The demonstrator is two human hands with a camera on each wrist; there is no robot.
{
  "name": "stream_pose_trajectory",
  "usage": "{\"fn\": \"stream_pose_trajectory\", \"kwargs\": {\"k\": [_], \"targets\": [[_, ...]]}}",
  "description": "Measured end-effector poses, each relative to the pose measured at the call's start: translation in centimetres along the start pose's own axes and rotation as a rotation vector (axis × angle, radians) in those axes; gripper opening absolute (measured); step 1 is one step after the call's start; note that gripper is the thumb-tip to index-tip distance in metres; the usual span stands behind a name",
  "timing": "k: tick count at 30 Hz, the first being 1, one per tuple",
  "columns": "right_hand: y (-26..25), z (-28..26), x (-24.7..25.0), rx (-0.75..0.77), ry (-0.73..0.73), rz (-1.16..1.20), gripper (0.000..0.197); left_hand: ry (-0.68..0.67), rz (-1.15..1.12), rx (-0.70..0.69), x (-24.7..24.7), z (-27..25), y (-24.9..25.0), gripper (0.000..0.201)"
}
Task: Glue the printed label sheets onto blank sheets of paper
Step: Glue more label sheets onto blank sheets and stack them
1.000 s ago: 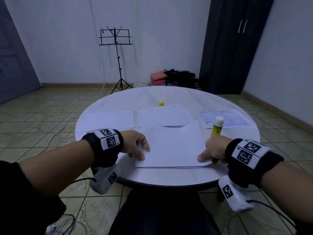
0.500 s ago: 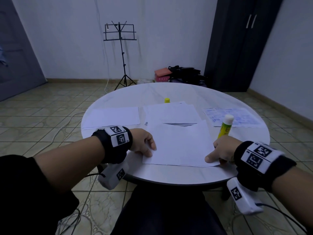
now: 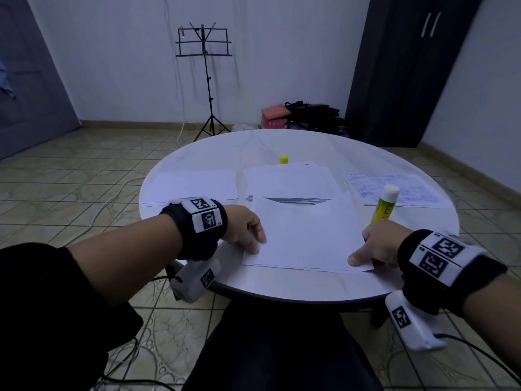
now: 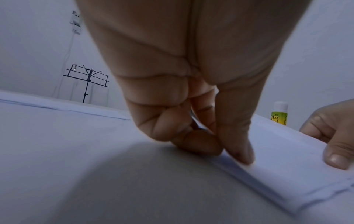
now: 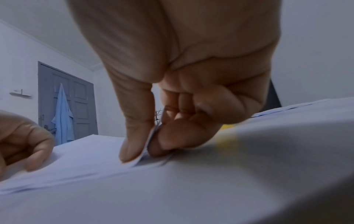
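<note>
Paper sheet (image 3: pixel 306 235): left hand (image 3: pixel 244 228), right hand (image 3: pixel 376 244) pinch its near corners.

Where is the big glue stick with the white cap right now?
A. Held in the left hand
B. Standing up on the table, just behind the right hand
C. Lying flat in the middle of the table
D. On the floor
B. The glue stick stands upright on the table just beyond the right hand, which pinches the paper's corner.
</note>
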State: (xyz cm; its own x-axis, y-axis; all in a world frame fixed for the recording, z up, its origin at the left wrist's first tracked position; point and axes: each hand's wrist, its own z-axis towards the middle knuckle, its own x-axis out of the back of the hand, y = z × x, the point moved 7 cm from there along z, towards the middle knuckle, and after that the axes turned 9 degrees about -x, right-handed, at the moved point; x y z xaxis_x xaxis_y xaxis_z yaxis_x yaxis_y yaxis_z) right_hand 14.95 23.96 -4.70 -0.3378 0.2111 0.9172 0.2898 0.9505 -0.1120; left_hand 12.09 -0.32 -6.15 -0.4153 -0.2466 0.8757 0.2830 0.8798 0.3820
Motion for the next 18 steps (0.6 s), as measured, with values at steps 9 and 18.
{"fn": "stream_pose_trajectory", "kwargs": {"k": [9, 18], "targets": [[-0.02, 0.02, 0.0, 0.003, -0.007, 0.023, 0.048, 0.002, 0.023, -0.007, -0.14, 0.08, -0.09, 0.031], [0.03, 0.2, -0.07, 0.01, -0.018, 0.027, 0.046, 0.002, 0.046, -0.003, -0.23, 0.19, -0.36, 0.029]]}}
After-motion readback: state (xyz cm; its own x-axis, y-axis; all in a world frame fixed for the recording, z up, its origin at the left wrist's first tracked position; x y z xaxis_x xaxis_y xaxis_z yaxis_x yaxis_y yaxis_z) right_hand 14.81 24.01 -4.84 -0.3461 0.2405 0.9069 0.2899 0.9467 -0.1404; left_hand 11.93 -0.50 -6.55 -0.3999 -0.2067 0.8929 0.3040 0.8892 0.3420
